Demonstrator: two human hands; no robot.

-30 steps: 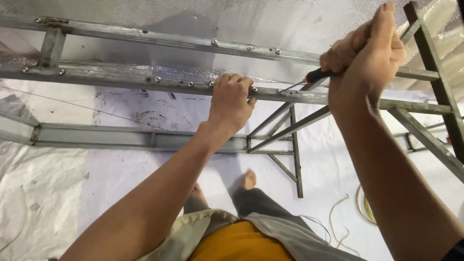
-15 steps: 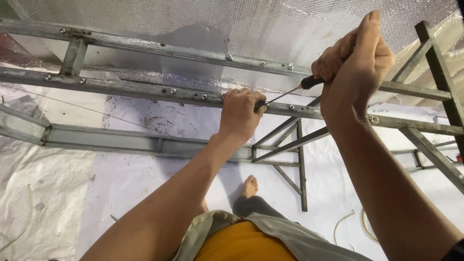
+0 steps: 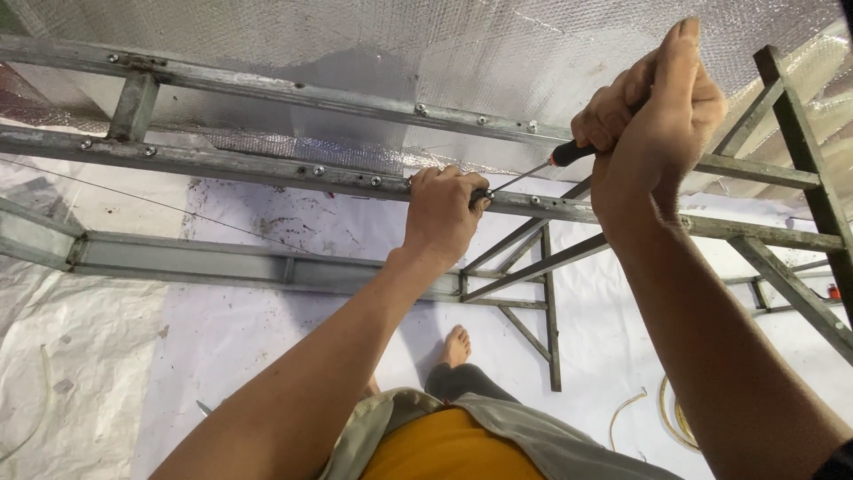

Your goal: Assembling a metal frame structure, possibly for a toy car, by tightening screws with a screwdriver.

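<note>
Seen from the head camera, a person works on a grey metal rail (image 3: 267, 171) that runs left to right across the scene, studded with screws. The left hand (image 3: 442, 213) is clenched over the rail near the middle, its fingertips pinched around a screw (image 3: 486, 194) at the tip of a screwdriver (image 3: 542, 167). The right hand (image 3: 653, 116), higher and to the right, is closed tight around the screwdriver's dark handle with its red collar, thumb pointing up; the thin shaft slants down to the left, meeting the screw. A second metal rail (image 3: 293, 91) lies farther off, with silver foil insulation (image 3: 426, 36) beyond it. Below, a bare foot (image 3: 456, 345) stands on white sheeting (image 3: 240, 329), and a coil of pale cable (image 3: 675, 418) lies to the right
</note>
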